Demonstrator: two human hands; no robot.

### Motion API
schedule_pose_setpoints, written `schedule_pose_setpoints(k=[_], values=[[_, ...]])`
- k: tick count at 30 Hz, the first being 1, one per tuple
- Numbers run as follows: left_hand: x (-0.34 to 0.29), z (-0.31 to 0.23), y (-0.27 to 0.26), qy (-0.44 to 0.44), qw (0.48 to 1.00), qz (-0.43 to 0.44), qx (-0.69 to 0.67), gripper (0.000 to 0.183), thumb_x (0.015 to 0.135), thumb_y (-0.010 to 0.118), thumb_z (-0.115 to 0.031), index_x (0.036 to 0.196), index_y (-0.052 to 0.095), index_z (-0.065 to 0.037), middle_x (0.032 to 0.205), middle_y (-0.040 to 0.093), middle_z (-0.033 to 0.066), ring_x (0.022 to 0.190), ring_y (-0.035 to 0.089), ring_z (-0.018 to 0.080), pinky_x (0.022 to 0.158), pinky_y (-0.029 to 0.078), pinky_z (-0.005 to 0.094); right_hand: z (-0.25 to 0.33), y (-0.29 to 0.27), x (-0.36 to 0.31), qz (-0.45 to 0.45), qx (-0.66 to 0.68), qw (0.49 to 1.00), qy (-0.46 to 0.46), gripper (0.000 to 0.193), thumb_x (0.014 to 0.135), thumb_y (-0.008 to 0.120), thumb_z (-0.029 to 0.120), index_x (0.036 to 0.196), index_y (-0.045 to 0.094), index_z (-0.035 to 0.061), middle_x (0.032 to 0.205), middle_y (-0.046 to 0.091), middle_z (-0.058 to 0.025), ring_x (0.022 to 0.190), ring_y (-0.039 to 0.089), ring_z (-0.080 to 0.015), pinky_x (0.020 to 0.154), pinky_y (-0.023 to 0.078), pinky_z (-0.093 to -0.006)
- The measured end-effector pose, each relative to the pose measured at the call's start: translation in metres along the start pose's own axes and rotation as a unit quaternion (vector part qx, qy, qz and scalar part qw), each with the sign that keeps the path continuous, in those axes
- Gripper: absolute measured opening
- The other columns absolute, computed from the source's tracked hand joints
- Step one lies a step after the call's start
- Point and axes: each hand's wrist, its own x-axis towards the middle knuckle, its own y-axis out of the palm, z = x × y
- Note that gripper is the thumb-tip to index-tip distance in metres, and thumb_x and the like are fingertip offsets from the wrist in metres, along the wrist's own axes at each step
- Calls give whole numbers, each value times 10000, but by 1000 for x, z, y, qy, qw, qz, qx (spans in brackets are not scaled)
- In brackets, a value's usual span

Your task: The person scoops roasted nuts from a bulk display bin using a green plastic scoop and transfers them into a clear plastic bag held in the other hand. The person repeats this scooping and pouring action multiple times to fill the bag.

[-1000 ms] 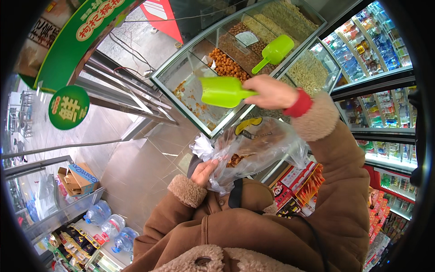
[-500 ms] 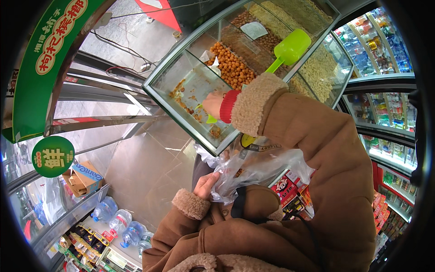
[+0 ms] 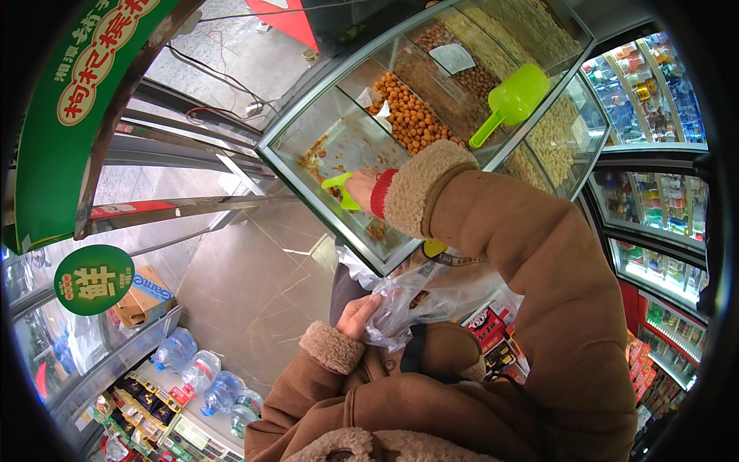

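My right hand [image 3: 362, 187] reaches into the near left compartment of a glass-sided food bin [image 3: 327, 202], its fingers closed round a small lime-green scoop [image 3: 339, 189]. Brown crumbs and small bits [image 3: 314, 156] lie scattered along that compartment's floor. Below the bin's front edge, my left hand [image 3: 357, 316] pinches the edge of a clear plastic bag [image 3: 400, 300]. A few brown pieces show through the bag's film. In the neighbouring compartment sit round orange-brown coated nuts [image 3: 412, 115] with white paper scraps.
A larger lime-green scoop [image 3: 517, 96] rests over the bin's other compartments, which hold pale nuts or seeds [image 3: 553, 142]. Lit drink coolers [image 3: 650, 92] stand on the right. Large water bottles [image 3: 202, 371] and a cardboard box [image 3: 143, 296] are at lower left, beside metal rails [image 3: 185, 206].
My right hand has turned the small scoop so more of it shows above the compartment floor. My left hand keeps hold of the bag. The whole view has shifted slightly.
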Motion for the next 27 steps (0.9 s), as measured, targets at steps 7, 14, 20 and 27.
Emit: schedule_pose_setpoints(k=[7,14,20,27], values=[[2,6,-6,20,1000,0,-3,397,949,434,-241,1202,535,47,1073,616,123,955,591,185,849,463,294,-19,15,22,-85,60,992,70,176,759,584,20,911,657,-28,896,645,-229,863,639,-372,731,528,-408],[-2,3,-2,8,1000,-4,-12,406,957,428,-251,1188,531,67,1038,620,99,942,573,156,846,440,277,-29,45,32,-94,130,978,136,202,800,566,93,953,654,-6,916,639,-242,907,626,-369,784,511,-422],[-3,-1,-1,20,1000,-9,-6,393,952,432,-243,1180,542,59,976,627,79,867,570,139,799,442,253,-23,52,58,22,6,997,79,238,768,612,87,985,647,-4,968,639,-229,933,619,-371,789,511,-416],[-3,1,-6,27,999,-22,-23,376,949,441,-235,1161,562,51,923,629,56,811,560,125,762,438,240,-12,49,84,45,165,973,154,175,777,653,121,910,667,8,905,669,-153,874,652,-270,748,517,-362]])
